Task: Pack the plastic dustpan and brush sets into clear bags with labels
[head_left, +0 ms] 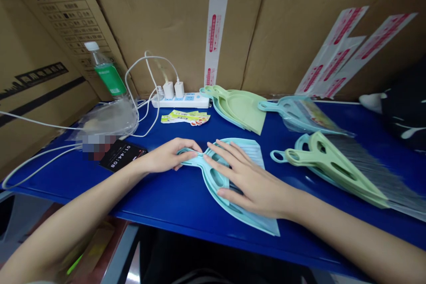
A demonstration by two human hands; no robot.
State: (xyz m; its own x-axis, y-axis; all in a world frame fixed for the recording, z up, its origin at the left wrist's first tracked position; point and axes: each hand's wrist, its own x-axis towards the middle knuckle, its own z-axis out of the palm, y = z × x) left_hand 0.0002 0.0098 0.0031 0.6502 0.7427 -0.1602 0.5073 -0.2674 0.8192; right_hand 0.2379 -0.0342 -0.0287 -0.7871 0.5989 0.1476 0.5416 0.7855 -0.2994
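Note:
In front of me lies a light-blue dustpan with a light-blue hand brush nested on it. My left hand pinches the handle end at the left, thumb on top. My right hand lies flat over the brush head with its fingers spread, hiding part of the brush and its bristles. To the right, a green hand brush rests on top of a blue one, bristles pointing right. Behind them is a blue dustpan set in a clear bag. Green dustpans are stacked over a blue one at the back.
A white power strip with chargers and loose cables stands along the cardboard wall. Left of it are a bottle, clear plastic bags and a phone. Printed labels lie on the blue table.

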